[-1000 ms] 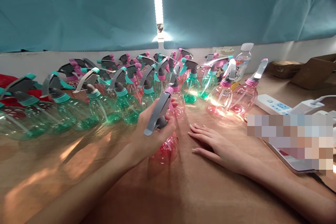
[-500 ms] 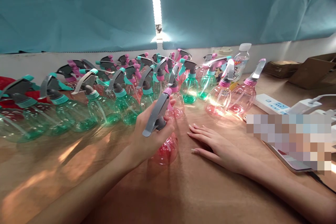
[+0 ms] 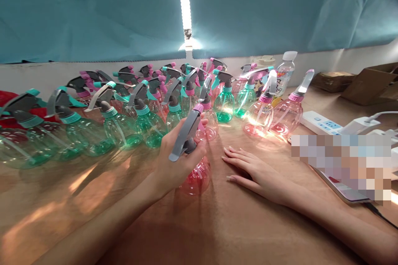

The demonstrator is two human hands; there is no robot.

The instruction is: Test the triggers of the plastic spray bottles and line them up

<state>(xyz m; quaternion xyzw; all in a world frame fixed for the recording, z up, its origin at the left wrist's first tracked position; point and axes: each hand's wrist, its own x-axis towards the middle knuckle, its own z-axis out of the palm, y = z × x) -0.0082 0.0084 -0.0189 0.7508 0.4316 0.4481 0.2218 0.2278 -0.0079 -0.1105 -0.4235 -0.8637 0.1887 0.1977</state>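
Note:
My left hand (image 3: 175, 159) is wrapped round the neck of a pink spray bottle (image 3: 196, 178), which stands upright on the wooden table (image 3: 248, 227). The bottle's grey and pink spray head shows above my fingers, its grey lever pointing toward me. To the right, my right hand (image 3: 258, 172) lies flat on the table with fingers spread, holding nothing. Just behind the held bottle stands another pink spray bottle (image 3: 209, 122). Two more pink bottles (image 3: 256, 120) (image 3: 287, 114) stand beyond my right hand.
Green spray bottles (image 3: 152, 128) line the left side, with more pink and green ones behind. At the right are a white power strip (image 3: 320, 123), a blurred-out device (image 3: 345, 192) and a cardboard box (image 3: 370, 85). A clear capped bottle (image 3: 286, 70) stands at the back.

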